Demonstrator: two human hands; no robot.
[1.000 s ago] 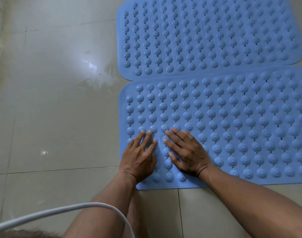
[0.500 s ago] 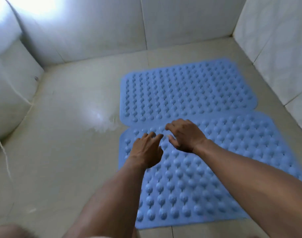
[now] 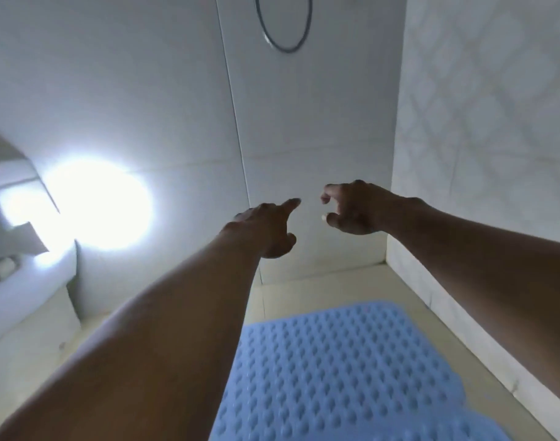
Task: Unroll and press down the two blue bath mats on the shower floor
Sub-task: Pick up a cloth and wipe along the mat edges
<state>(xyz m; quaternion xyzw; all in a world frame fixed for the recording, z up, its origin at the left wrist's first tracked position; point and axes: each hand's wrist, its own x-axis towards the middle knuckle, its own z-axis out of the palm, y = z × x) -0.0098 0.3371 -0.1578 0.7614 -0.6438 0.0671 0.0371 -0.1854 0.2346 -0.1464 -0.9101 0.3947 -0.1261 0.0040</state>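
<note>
Two blue studded bath mats lie flat on the beige shower floor. The far mat (image 3: pixel 342 354) fills the lower middle of the view. Only a strip of the near mat (image 3: pixel 447 424) shows at the bottom edge. My left hand (image 3: pixel 266 230) is raised in the air in front of the white wall, fingers loosely extended, holding nothing. My right hand (image 3: pixel 351 208) hangs beside it at the same height, fingers loosely curled and empty. Both hands are well above the mats and touch nothing.
White tiled walls (image 3: pixel 145 90) close the corner ahead and a patterned tile wall (image 3: pixel 482 138) stands on the right. A dark hose loop (image 3: pixel 285 27) hangs at the top. A white fixture (image 3: pixel 14 275) sits at the left, beside a bright glare on the wall.
Both hands have lifted off the near mat and risen into the air. The view has tilted up from the floor toward the wall corner.
</note>
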